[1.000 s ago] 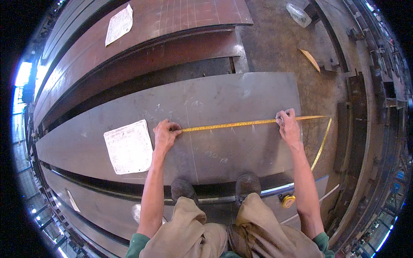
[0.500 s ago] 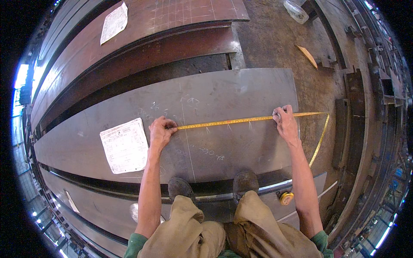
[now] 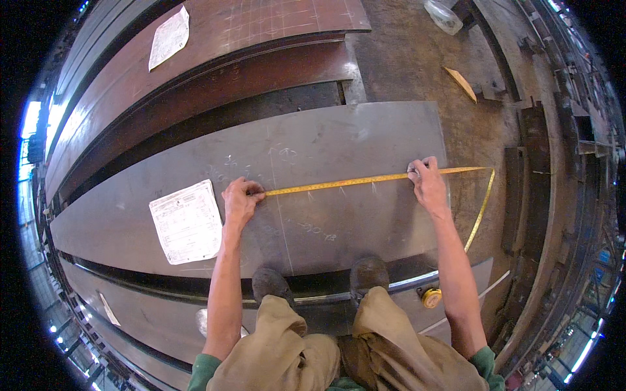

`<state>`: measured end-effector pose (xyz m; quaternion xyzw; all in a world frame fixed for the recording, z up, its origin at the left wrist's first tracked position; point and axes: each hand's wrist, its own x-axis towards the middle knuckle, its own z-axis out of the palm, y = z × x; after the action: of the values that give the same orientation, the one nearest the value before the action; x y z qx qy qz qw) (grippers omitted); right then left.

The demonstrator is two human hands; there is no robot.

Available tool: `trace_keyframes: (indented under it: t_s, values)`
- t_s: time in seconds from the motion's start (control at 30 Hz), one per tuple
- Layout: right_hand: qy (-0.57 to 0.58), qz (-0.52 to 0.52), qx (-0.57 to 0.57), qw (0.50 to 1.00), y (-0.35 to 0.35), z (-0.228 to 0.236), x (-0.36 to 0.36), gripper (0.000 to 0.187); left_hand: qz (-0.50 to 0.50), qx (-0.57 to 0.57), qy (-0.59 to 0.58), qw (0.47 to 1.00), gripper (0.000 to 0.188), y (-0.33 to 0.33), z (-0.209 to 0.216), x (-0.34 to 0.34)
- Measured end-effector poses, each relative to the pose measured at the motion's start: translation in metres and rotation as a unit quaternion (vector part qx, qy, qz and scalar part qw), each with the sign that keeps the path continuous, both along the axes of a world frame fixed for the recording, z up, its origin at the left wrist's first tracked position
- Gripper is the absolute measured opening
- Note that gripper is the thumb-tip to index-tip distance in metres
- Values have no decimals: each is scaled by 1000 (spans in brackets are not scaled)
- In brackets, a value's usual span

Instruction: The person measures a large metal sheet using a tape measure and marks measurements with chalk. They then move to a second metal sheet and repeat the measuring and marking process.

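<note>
A yellow tape measure blade [image 3: 336,184] stretches across a grey steel plate [image 3: 352,143] in front of me. My left hand [image 3: 242,201] is closed on the blade's left end, fingers resting at the plate. Close to the plate's right edge, my right hand [image 3: 428,186] pinches over the blade; whether something small is also between its fingertips I cannot tell. Past that edge the blade bends and runs back toward me. A yellow tape measure case [image 3: 431,298] lies by my right forearm. Pale chalk marks and a long line cross the plate under the blade.
Beside my left forearm lies a stack of printed sheets [image 3: 186,223]. Another sheet [image 3: 169,39] rests on a reddish-brown steel beam [image 3: 261,65] farther off. My shoes [image 3: 369,277] stand at the plate's near edge, by a dark gap. A wood piece [image 3: 460,85] and clear plastic [image 3: 443,17] lie far right.
The whole scene has shifted slightly left in the picture. Both hands keep their places on the tape measure blade.
</note>
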<state>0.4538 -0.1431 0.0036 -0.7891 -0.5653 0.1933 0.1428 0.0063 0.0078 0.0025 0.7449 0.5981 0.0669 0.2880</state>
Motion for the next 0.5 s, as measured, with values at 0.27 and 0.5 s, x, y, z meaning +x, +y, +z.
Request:
trace_keyframes:
  t_s: [0.27, 0.5]
  values:
    - [-7, -7, 12, 1000, -1, -3, -1, 16, 10, -20, 15, 1000, 15, -1, 3, 5]
    - [-17, 0, 23, 1000, -2, -6, -2, 17, 12, -15, 3, 1000, 18, -1, -1, 1]
